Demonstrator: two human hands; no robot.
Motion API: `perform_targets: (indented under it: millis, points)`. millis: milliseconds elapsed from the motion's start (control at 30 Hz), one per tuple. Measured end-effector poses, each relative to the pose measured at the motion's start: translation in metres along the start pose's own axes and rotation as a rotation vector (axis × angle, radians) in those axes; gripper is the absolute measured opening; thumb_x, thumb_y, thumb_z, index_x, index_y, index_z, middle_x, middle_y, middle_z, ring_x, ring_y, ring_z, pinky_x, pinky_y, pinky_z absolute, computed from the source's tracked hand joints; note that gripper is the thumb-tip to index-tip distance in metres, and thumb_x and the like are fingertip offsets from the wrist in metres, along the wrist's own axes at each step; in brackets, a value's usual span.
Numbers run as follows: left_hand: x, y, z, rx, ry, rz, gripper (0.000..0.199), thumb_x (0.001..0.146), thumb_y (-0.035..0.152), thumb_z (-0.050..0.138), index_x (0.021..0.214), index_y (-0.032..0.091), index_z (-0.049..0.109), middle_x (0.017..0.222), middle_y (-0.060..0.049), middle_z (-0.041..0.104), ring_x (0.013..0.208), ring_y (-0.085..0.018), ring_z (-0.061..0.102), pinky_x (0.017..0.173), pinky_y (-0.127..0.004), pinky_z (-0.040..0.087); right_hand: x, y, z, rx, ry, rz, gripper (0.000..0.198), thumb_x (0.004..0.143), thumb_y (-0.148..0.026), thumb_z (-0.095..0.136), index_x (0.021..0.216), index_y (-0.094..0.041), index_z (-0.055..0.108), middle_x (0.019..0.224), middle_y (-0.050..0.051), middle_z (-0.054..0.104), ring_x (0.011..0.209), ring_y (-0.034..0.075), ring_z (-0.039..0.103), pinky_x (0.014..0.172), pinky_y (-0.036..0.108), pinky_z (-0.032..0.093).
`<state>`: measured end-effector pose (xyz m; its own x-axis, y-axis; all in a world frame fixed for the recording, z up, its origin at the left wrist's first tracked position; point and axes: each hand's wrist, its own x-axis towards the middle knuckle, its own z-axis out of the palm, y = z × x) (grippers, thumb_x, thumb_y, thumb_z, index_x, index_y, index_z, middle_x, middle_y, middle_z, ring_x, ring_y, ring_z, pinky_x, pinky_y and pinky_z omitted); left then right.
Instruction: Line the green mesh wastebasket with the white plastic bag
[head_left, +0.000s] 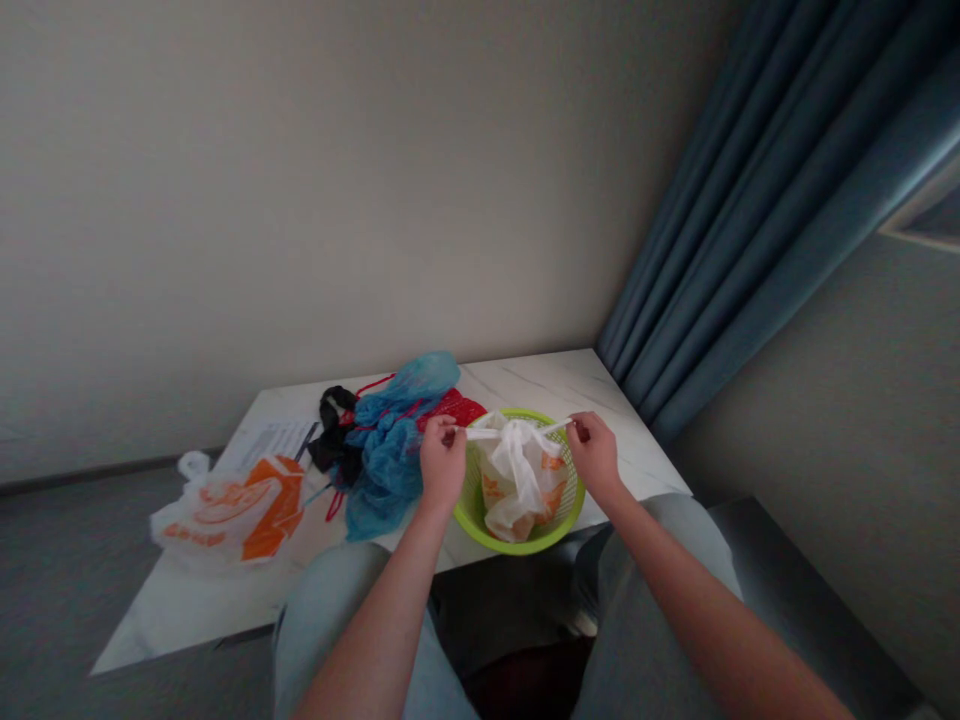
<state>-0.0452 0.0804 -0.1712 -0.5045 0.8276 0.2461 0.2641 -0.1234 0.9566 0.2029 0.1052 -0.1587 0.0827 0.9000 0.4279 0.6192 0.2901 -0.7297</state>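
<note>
A white plastic bag with orange print sits inside a lime-green plastic basket. Its two handles are crossed in a knot at the top and stretched out to either side. My left hand pinches the end of one handle above the basket's left rim. On the other side, my right hand pinches the opposite handle end, above the right rim. Both strips look taut. Whatever the bag contains is hidden.
Left of the basket lie crumpled blue bags, a red bag and a black bag. Another white-and-orange plastic bag rests farther left, near a printed sheet. The marble-patterned table meets the wall; a blue curtain hangs at right.
</note>
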Motion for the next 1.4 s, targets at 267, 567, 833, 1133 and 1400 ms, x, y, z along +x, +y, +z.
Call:
perform_targets:
  millis: [267, 567, 833, 1133, 1400]
  points:
    - [-0.005, 0.001, 0.012, -0.248, -0.073, -0.086, 0.025, 0.07, 0.017, 0.064, 0.093, 0.021, 0.054, 0.085, -0.001, 0.063, 0.08, -0.017, 0.063, 0.078, -0.032, 0.048, -0.005, -0.01, -0.001, 0.344, -0.174, -0.056, 0.007, 0.087, -0.024, 0.053, 0.087, -0.021, 0.059, 0.09, 0.004, 0.06, 0.082, 0.017, 0.059, 0.065, 0.026, 0.048]
    - [-0.031, 0.004, 0.028, -0.302, -0.085, -0.178, 0.028, 0.07, 0.023, 0.07, 0.094, 0.021, 0.057, 0.089, 0.001, 0.059, 0.075, -0.013, 0.057, 0.072, -0.026, 0.046, -0.016, -0.02, 0.007, 0.323, -0.365, -0.076, 0.005, 0.081, -0.024, 0.059, 0.082, -0.019, 0.061, 0.082, 0.001, 0.058, 0.074, 0.014, 0.056, 0.061, 0.023, 0.044]
    - [-0.024, 0.009, 0.016, -0.109, -0.075, -0.198, 0.016, 0.074, 0.026, 0.068, 0.085, 0.018, 0.061, 0.082, -0.002, 0.062, 0.068, -0.015, 0.058, 0.058, -0.026, 0.047, -0.019, -0.021, 0.012, 0.42, -0.473, 0.131, 0.015, 0.086, -0.033, 0.052, 0.092, -0.02, 0.056, 0.056, -0.006, 0.053, 0.049, 0.012, 0.049, 0.05, 0.022, 0.038]
    - [-0.022, 0.021, 0.014, -0.435, -0.278, -0.212, 0.034, 0.07, 0.028, 0.073, 0.099, 0.021, 0.058, 0.096, -0.002, 0.064, 0.082, -0.017, 0.067, 0.074, -0.029, 0.053, -0.02, -0.022, 0.015, 0.54, -0.571, 0.128, 0.014, 0.085, -0.033, 0.057, 0.091, -0.02, 0.056, 0.056, -0.008, 0.046, 0.047, 0.01, 0.042, 0.046, 0.021, 0.032]
    - [-0.034, 0.028, 0.022, -0.417, -0.463, -0.181, 0.029, 0.07, 0.023, 0.069, 0.097, 0.022, 0.058, 0.097, -0.003, 0.066, 0.09, -0.02, 0.067, 0.085, -0.035, 0.053, -0.023, -0.022, 0.012, 0.254, -0.766, -0.117, 0.022, 0.085, -0.026, 0.059, 0.102, -0.018, 0.07, 0.061, -0.005, 0.051, 0.055, 0.01, 0.043, 0.055, 0.022, 0.032]
